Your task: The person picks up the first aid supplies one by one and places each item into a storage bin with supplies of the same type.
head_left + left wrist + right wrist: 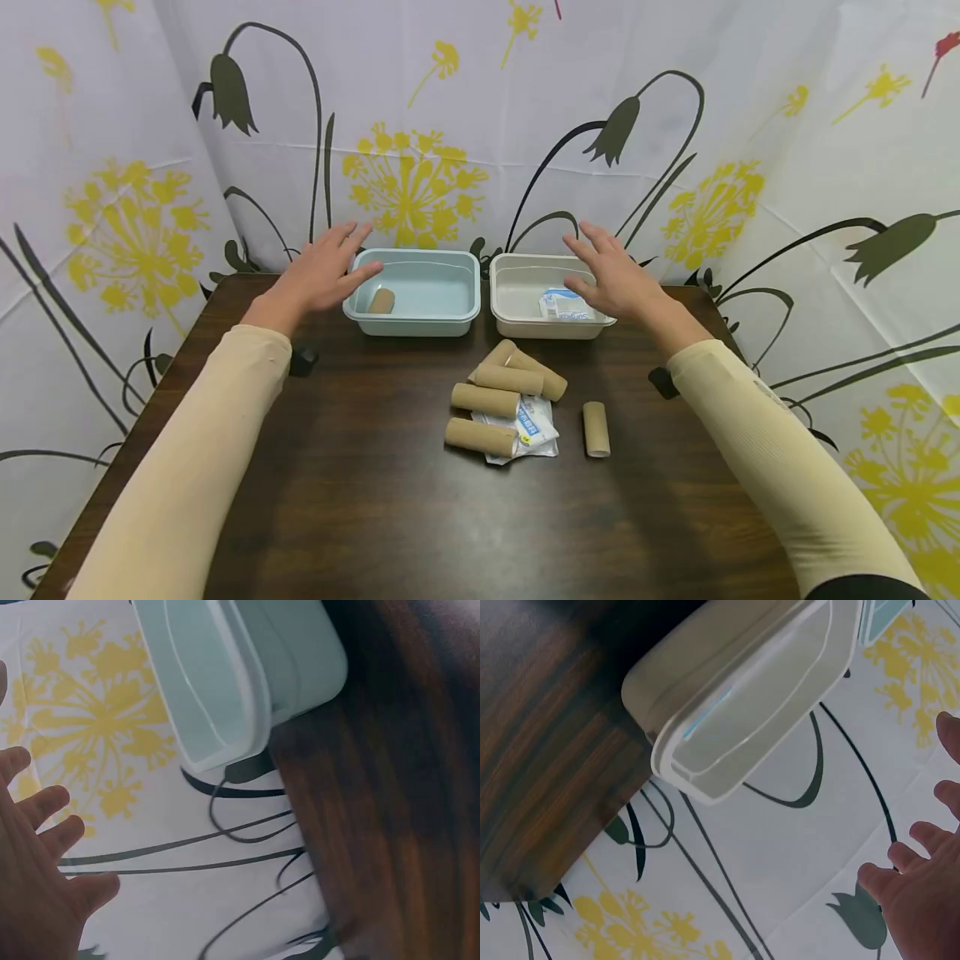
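Note:
My left hand (321,271) hovers at the left side of the light blue bin (420,327), fingers spread and holding nothing. A cardboard tube (382,301) lies inside that bin at its left end. Over the right end of the beige bin (551,330) is my right hand (617,279), its fingers also spread with nothing in them. A white and blue packet (566,305) labelled "Surgical" lies in the beige bin. In the left wrist view the left hand (37,862) stays apart from the blue bin (307,667); the right wrist view shows the right hand (922,892) clear of the beige bin (667,682).
Several cardboard tubes (485,401) are heaped on white packets (534,427) at mid-table. One more tube (596,429) lies apart to their right. The dark wooden table (360,500) ends at a patterned cloth (465,108) behind the bins.

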`<state>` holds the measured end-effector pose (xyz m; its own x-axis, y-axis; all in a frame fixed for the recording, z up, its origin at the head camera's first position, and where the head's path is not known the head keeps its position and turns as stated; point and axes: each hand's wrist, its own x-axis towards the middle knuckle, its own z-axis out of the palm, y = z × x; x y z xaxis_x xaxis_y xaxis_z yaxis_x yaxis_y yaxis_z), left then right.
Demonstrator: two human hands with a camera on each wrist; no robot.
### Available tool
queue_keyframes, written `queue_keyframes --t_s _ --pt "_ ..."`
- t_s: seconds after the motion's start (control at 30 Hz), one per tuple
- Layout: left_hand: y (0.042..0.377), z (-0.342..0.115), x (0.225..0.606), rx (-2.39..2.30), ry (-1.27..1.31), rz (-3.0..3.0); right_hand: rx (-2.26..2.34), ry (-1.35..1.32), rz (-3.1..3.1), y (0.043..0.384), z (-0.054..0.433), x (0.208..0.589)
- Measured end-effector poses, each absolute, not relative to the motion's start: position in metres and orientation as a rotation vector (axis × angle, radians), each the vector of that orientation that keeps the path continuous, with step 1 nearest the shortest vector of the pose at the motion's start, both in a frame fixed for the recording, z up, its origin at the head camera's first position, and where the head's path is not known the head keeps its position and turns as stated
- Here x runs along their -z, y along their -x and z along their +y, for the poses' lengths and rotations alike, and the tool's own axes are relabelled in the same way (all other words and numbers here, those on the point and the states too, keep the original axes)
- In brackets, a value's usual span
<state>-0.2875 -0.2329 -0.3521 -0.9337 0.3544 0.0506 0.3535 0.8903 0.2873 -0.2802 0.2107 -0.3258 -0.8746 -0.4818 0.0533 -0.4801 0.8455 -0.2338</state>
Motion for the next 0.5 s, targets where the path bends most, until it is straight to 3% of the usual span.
queue_keyframes --t_s 0.37,0.5 --pt "0.282 -0.257 0.393 -0.909 -0.443 2.902 0.634 1.091 2.974 0.245 0.213 0.365" --pt "0.280 -0.259 0.414 -0.999 -0.381 2.864 0.669 1.080 2.900 0.230 0.213 0.384"
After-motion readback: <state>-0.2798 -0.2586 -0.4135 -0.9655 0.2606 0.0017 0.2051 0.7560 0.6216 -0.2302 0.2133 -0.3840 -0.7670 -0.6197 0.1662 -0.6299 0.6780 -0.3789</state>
